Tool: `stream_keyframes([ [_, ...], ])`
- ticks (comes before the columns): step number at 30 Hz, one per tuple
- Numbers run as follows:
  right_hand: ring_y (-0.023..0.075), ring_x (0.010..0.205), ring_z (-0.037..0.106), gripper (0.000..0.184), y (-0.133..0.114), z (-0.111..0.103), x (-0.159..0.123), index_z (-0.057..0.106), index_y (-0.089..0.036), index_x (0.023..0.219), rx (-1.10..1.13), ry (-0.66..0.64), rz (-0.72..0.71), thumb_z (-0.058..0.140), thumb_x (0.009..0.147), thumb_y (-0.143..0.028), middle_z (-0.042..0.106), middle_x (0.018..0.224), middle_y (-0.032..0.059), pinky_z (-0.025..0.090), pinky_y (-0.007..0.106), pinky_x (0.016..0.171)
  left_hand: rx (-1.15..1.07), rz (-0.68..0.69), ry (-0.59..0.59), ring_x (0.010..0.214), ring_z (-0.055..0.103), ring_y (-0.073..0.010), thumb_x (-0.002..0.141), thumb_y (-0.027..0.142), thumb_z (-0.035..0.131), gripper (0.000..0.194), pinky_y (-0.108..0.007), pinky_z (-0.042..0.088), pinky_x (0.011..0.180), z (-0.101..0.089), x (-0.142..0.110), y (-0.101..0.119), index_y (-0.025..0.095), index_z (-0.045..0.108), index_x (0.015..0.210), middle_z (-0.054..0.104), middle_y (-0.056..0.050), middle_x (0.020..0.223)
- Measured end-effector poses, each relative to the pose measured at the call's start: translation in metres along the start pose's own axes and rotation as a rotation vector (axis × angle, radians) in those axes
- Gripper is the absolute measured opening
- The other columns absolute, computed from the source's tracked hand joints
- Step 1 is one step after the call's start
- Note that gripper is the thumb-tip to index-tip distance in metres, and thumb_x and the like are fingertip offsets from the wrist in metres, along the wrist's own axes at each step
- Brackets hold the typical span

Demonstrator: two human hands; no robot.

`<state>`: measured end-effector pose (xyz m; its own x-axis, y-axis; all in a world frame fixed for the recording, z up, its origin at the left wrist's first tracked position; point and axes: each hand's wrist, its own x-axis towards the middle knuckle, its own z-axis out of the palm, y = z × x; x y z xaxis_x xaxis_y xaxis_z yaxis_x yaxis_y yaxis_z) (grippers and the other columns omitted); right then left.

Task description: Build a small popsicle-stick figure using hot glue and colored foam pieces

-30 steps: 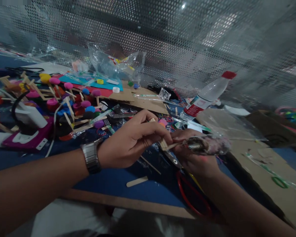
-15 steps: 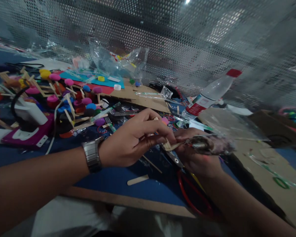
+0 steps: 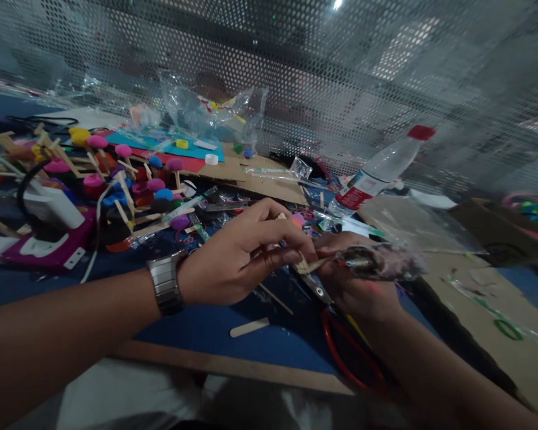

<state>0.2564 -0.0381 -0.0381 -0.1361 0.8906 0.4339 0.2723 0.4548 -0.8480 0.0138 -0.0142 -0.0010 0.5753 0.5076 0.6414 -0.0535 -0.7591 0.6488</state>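
My left hand (image 3: 237, 251), with a metal watch (image 3: 165, 283) on its wrist, pinches small pale wooden craft sticks (image 3: 303, 264) between thumb and fingers. Close against it, my right hand (image 3: 363, 295) is closed around a shiny, clear-looking object (image 3: 385, 263) with a dark, metallic-looking end pointing left; blur hides its kind. A stick's end reaches towards the right fingers, which are partly hidden. Below the right hand are scissors (image 3: 319, 291) with red handles, their blades pointing up and left. A loose craft stick (image 3: 250, 327) lies near the table's front edge.
Left are several colourful clay-like caps on sticks (image 3: 123, 150) and a purple power strip (image 3: 54, 254) with a white plug. A red-capped bottle (image 3: 381, 170) stands tilted in view behind my right hand. Cardboard (image 3: 479, 310) lies right; a perforated metal screen (image 3: 296, 77) rises behind.
The view has shifted very slightly. Both hands keep their grip and position, with no other visible change.
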Motion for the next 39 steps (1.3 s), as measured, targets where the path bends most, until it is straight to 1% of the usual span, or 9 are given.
stream_keyframes([
  [3,0.0242,0.076,0.071,0.020,-0.003,0.001,0.000,0.075,-0.030,0.083,0.050,0.013,-0.038,0.083,0.077,-0.048,0.076,0.084,0.0024,0.060,0.042,0.072,0.013,0.008,-0.015,0.096,0.056,-0.0196,0.096,0.036,0.065,0.020,-0.034,0.050,0.088,-0.002,0.000,0.003,0.019,0.069,0.106,0.055,-0.007,0.099],
  [7,0.0247,0.076,0.071,0.022,-0.006,0.002,0.001,0.075,-0.029,0.082,0.056,0.034,-0.029,0.085,0.075,-0.047,0.076,0.083,0.0030,0.060,0.042,0.071,0.051,0.015,-0.013,0.096,0.056,-0.0220,0.085,0.043,0.079,0.035,-0.035,0.051,0.085,-0.002,0.001,0.003,0.020,0.068,0.108,0.056,-0.008,0.102],
  [10,0.0257,0.075,0.072,0.022,-0.009,0.004,0.002,0.075,-0.029,0.080,0.044,0.025,-0.038,0.085,0.075,-0.048,0.075,0.079,0.0030,0.060,0.043,0.071,0.041,0.011,0.017,0.088,0.056,-0.0198,0.086,0.043,0.077,0.036,-0.033,0.051,0.077,0.000,0.000,0.001,0.022,0.066,0.113,0.058,-0.008,0.103],
  [13,0.0271,0.077,0.073,0.021,-0.013,0.005,0.004,0.076,-0.030,0.079,0.026,0.026,-0.042,0.084,0.075,-0.049,0.077,0.080,0.0040,0.060,0.045,0.073,0.034,-0.010,0.040,0.079,0.053,-0.0179,0.089,0.044,0.073,0.037,-0.033,0.050,0.071,0.002,-0.001,0.000,0.023,0.063,0.119,0.060,-0.007,0.104],
  [18,0.0267,0.076,0.073,0.020,-0.013,0.004,0.002,0.079,-0.029,0.085,0.004,-0.003,-0.067,0.084,0.077,-0.047,0.079,0.083,0.0049,0.059,0.042,0.069,0.029,-0.010,0.063,0.081,0.056,-0.0184,0.089,0.041,0.073,0.044,-0.034,0.051,0.072,0.003,-0.003,0.001,0.024,0.057,0.126,0.061,-0.009,0.110],
  [24,0.0230,0.077,0.074,0.015,-0.011,0.003,0.002,0.080,-0.032,0.088,0.044,-0.019,-0.071,0.084,0.078,-0.043,0.078,0.086,0.0022,0.058,0.036,0.066,0.038,0.002,0.083,0.080,0.057,-0.0176,0.087,0.045,0.075,0.046,-0.032,0.051,0.069,0.004,-0.002,0.001,0.024,0.058,0.124,0.062,-0.008,0.111],
  [28,0.0235,0.073,0.073,0.017,-0.012,0.004,0.003,0.080,-0.031,0.085,0.033,-0.012,-0.081,0.085,0.077,-0.045,0.079,0.081,0.0029,0.058,0.037,0.068,0.065,0.010,0.078,0.081,0.057,-0.0181,0.089,0.042,0.073,0.043,-0.033,0.052,0.072,0.003,-0.002,0.001,0.024,0.058,0.125,0.063,-0.009,0.113],
  [34,0.0241,0.073,0.073,0.020,-0.010,0.005,0.002,0.079,-0.030,0.087,0.046,-0.015,-0.081,0.083,0.078,-0.048,0.078,0.082,0.0038,0.059,0.038,0.066,0.131,0.058,0.091,0.087,0.060,-0.0190,0.089,0.044,0.074,0.046,-0.033,0.052,0.081,0.004,-0.002,-0.002,0.018,0.058,0.124,0.066,-0.010,0.114],
  [39,0.0242,0.074,0.073,0.018,-0.011,0.005,0.003,0.078,-0.029,0.087,0.044,-0.021,-0.091,0.084,0.078,-0.043,0.078,0.082,0.0042,0.059,0.037,0.065,0.217,0.108,0.093,0.087,0.062,-0.0195,0.090,0.043,0.073,0.047,-0.033,0.052,0.078,0.003,-0.002,-0.004,0.018,0.056,0.125,0.067,-0.011,0.116],
])
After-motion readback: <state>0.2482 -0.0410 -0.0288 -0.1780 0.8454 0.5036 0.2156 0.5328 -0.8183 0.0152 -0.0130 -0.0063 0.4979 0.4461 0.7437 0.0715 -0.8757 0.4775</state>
